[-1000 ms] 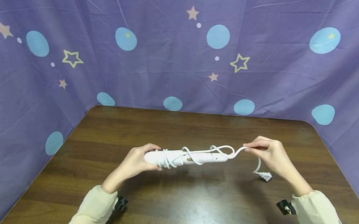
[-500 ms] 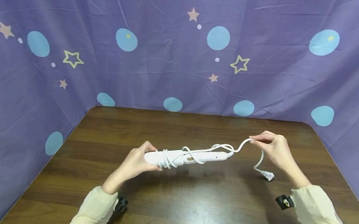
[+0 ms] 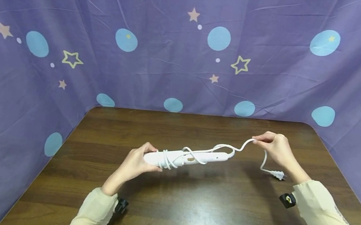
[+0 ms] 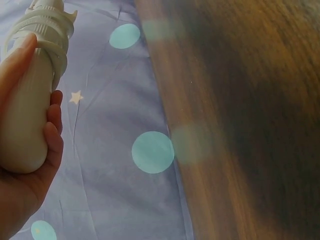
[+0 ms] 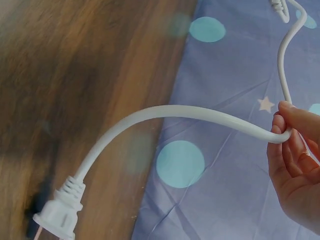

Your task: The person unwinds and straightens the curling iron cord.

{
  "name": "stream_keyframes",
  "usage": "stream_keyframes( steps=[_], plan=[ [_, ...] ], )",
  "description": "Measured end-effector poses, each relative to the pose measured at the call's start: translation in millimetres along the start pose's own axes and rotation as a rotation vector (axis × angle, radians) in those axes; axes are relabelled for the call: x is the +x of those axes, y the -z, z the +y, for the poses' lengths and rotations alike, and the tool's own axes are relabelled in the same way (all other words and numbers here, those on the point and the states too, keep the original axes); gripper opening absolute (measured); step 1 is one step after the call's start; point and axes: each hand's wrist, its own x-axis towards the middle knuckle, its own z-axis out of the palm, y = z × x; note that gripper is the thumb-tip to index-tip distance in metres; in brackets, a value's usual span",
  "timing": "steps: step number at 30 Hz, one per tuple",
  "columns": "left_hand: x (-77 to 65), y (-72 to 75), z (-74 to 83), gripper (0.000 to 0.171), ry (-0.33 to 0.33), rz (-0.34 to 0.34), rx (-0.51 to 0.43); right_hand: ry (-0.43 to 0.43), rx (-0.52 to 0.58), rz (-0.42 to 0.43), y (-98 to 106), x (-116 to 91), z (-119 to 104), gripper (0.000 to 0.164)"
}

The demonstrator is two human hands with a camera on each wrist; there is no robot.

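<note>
A white hair iron is held above the table, its own power cord wound loosely round it. My left hand grips its rounded end, thumb on one side and fingers on the other; the left wrist view shows that rounded end in the palm. My right hand pinches the cord between thumb and fingertips, out to the right of the iron. From that pinch the free cord length hangs in a curve down to a white two-pin plug. Part of the iron's grip end is hidden by my left hand.
Below is a brown wooden table with a glossy reflection. A purple curtain with stars and blue spots surrounds its back and sides. Black wrist mounts hang at both sleeves.
My right hand has risen a little and moved right, drawing the cord away from the iron's end. The plug has swung right. My left hand and the iron stay nearly still.
</note>
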Motion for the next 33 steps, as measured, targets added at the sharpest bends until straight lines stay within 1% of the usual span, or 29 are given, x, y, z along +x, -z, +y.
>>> stream_keyframes(
  steps=[7, 12, 16, 21, 27, 29, 31, 33],
  plan=[
    [-0.3, 1.7, 1.1, 0.051, 0.002, -0.014, -0.013, -0.010, -0.027, -0.049, -8.0, -0.1, 14.0, 0.009],
    [-0.1, 1.6, -1.0, 0.052, -0.043, 0.003, 0.002, -0.038, -0.038, -0.078, -13.9, -3.9, 18.2, 0.009],
    [0.1, 1.5, -3.1, 0.053, -0.078, 0.017, -0.002, -0.041, -0.041, -0.093, -17.6, -6.1, 20.1, 0.008],
    [0.3, 1.0, -4.6, 0.052, -0.089, 0.003, -0.025, -0.056, -0.067, -0.071, -18.8, -4.8, 22.6, 0.008],
    [-0.2, 0.2, -3.4, 0.049, -0.083, -0.054, -0.050, -0.088, -0.085, -0.008, -16.5, -0.2, 23.0, 0.009],
    [-0.3, 0.2, -2.5, 0.049, -0.085, -0.063, -0.060, -0.103, -0.087, 0.010, -16.5, 0.7, 23.2, 0.009],
    [0.0, 0.6, -1.8, 0.049, -0.084, -0.062, -0.072, -0.118, -0.094, 0.012, -17.4, 0.9, 24.0, 0.009],
    [0.9, 1.4, -1.1, 0.049, -0.082, -0.053, -0.083, -0.124, -0.106, -0.007, -18.5, -0.4, 25.3, 0.009]
  ],
)
